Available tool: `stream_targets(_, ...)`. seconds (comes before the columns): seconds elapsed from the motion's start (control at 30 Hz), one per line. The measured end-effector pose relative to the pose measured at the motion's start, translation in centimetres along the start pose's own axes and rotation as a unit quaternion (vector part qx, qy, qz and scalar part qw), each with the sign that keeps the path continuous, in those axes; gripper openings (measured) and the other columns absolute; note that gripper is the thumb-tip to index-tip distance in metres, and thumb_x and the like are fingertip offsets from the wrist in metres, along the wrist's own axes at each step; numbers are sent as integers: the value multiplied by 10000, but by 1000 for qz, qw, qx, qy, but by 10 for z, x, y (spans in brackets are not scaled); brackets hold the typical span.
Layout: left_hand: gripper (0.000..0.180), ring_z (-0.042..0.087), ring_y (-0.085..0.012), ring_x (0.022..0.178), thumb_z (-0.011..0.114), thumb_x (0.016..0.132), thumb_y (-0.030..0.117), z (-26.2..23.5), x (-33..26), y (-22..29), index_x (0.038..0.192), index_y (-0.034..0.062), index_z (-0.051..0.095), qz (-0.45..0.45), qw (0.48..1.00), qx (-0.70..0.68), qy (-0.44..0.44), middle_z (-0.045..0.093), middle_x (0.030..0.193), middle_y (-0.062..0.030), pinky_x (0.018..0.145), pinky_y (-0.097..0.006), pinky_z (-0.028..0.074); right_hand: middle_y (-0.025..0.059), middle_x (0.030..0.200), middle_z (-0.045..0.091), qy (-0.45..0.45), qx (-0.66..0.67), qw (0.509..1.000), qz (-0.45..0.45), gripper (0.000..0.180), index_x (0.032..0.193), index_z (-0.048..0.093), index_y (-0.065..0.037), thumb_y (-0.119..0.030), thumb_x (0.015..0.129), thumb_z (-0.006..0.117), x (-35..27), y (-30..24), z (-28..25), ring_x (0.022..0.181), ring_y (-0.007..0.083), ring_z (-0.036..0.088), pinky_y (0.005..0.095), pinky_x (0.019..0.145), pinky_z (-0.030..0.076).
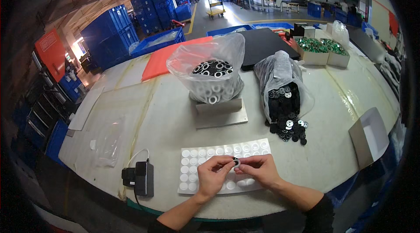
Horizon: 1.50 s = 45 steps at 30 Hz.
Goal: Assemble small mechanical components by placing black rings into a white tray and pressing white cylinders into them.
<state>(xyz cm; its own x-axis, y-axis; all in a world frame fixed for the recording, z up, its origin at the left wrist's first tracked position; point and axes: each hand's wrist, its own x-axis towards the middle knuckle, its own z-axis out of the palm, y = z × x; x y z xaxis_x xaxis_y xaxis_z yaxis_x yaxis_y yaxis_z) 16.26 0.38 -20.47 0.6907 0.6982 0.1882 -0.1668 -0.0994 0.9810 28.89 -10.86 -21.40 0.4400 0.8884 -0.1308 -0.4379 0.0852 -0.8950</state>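
My left hand (213,175) and my right hand (261,170) meet over a white sheet (189,191) covered with rows of round white pads. Pinched between the fingertips of both is a small ring (236,162), white with black showing at its edge. The fingers partly hide it, as well as the middle of the sheet. Beyond the sheet, an open clear bag (183,60) full of black-and-white rings (214,69) rests on a metal stand (222,121). To its right lies another clear bag (280,64), spilling black discs (291,133) onto the table.
A black box-shaped device (144,179) with a cable lies at the near left. A white open carton (369,137) stands at the right edge. Farther back are a black panel (267,42), an orange-red sheet (159,62) and boxes of green parts (310,45).
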Motion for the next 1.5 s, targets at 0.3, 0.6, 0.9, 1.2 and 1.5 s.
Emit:
stream_targets(0.3, 131, 644, -161, 799, 649, 809, -37, 0, -8, -1, 937, -62, 637, -8, 998, -57, 15, 664, 886, -128, 727, -276, 541, 179, 861, 667, 9, -79, 997, 4, 177, 964, 625, 104, -4, 825, 644, -5, -7, 1, 770, 213, 672, 316, 721, 573)
stream_targets(0.6, 141, 642, -145, 772, 618, 860, 35, -6, -10, -2, 969, -54, 614, -101, 992, -28, -75, 657, 859, -107, 713, -264, 532, 125, 735, 664, 33, -133, 990, -42, 120, 872, 634, 83, -30, 832, 641, -7, -4, -2, 686, 173, 663, 287, 654, 560)
stream_targets(0.9, 123, 594, -107, 784, 614, 846, 35, -7, -7, 4, 940, -43, 627, -25, 995, 51, -86, 635, 827, -60, 707, -235, 480, 84, 714, 666, 4, -220, 975, -40, 107, 801, 647, 60, -46, 803, 660, -10, 1, -5, 654, 120, 641, 233, 617, 524)
stream_targets(1.2, 157, 571, -121, 783, 605, 836, 19, -12, -1, 10, 981, -19, 650, -30, 986, 22, -162, 635, 883, -86, 679, -238, 445, 73, 702, 661, 7, -232, 971, -60, 96, 834, 652, 56, -38, 816, 651, -12, 0, -1, 643, 106, 629, 225, 606, 518)
stream_targets(1.5, 201, 569, -131, 802, 586, 831, 0, -14, -2, 10, 1018, 1, 658, 44, 977, 91, -188, 622, 879, -77, 703, -242, 449, 68, 651, 650, -28, -291, 953, -79, 153, 772, 655, 54, -85, 835, 645, -9, -6, -8, 579, 92, 604, 220, 546, 498)
